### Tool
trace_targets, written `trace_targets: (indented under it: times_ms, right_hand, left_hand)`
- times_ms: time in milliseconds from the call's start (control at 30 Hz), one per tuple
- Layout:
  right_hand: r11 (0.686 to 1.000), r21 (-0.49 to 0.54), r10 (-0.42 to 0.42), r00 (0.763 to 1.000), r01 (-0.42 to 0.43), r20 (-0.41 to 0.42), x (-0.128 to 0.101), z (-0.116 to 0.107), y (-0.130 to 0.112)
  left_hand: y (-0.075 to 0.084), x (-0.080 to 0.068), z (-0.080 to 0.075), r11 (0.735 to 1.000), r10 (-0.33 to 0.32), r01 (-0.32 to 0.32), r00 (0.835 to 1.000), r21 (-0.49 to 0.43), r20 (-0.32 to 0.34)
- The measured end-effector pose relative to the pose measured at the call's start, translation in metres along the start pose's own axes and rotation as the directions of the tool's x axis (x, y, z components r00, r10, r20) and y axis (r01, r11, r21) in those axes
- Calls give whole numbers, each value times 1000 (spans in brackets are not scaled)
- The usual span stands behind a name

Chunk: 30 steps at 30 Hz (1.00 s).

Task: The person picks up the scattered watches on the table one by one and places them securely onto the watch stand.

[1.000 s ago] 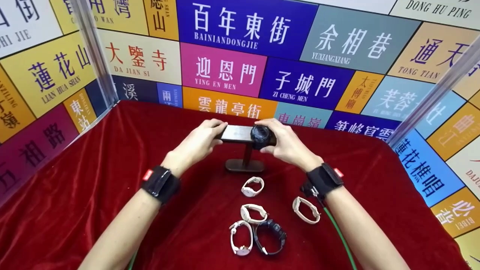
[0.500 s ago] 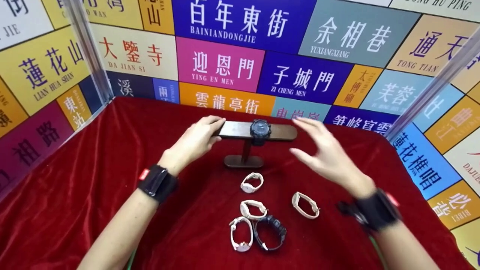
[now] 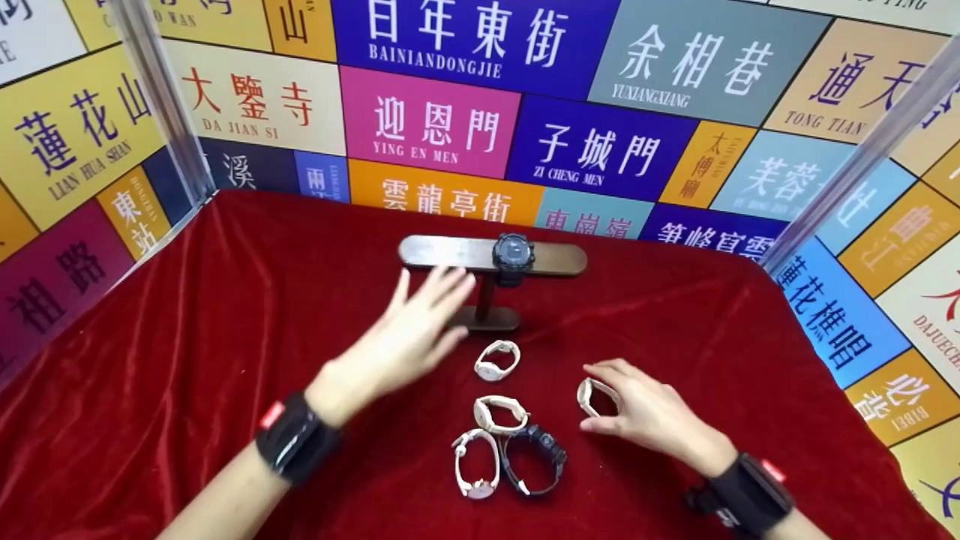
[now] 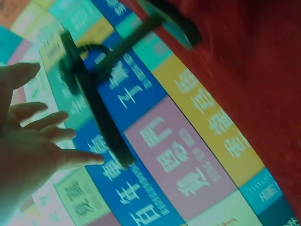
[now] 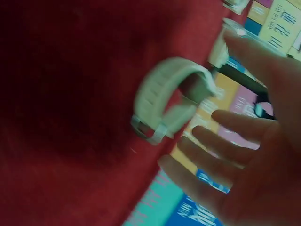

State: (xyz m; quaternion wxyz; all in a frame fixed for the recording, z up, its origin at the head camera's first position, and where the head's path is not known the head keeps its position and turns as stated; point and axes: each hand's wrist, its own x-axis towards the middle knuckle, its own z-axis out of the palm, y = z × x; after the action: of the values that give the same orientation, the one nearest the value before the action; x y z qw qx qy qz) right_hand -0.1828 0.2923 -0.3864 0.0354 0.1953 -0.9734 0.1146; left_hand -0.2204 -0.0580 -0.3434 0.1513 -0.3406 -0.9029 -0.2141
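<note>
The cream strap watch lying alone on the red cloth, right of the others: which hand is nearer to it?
Right. The right hand is at the cream strap watch, fingers around it; the left hand hovers apart, near the dark wooden stand.

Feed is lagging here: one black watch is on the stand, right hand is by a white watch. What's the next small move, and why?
Probably pinch the white watch with the right hand: its fingers sit open beside it, not gripping. The stand has bare bar.

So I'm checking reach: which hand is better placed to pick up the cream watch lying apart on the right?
Right. The right hand is at the cream watch; the left hand hovers open near the stand.
</note>
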Motion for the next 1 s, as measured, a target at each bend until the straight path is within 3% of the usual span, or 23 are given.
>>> trace_targets:
  times_ms: [100, 233, 400, 533, 633, 767, 900, 1000]
  right_hand:
    - [999, 12, 41, 999, -42, 27, 3, 9, 5]
    - [996, 80, 48, 998, -50, 32, 6, 12, 10]
    - [980, 193, -37, 999, 43, -35, 6, 10, 12]
    - [928, 341, -102, 982, 151, -157, 5, -1, 3]
    - [861, 434, -155, 950, 264, -270, 3, -15, -9]
    - [778, 481, -222, 894, 403, -390, 0, -34, -29]
    - [723, 479, -285, 847, 498, -449, -5, -45, -47]
    - [691, 459, -333, 810, 558, -483, -9, -48, -57]
  left_hand:
    - [11, -9, 5, 998, 64, -65, 997, 15, 36]
    - [20, -13, 8, 988, 141, -143, 989, 64, 35]
    - [29, -15, 9, 977, 185, -186, 982, 107, 23]
    - [41, -14, 5, 973, 210, -211, 977, 93, 20]
    - [52, -12, 0, 973, 221, -220, 975, 65, -4]
    - [64, -8, -3, 970, 242, -238, 966, 59, -90]
    - [73, -6, -4, 956, 288, -292, 940, 5, -184]
    - [77, -6, -4, 935, 321, -344, 925, -85, -204]
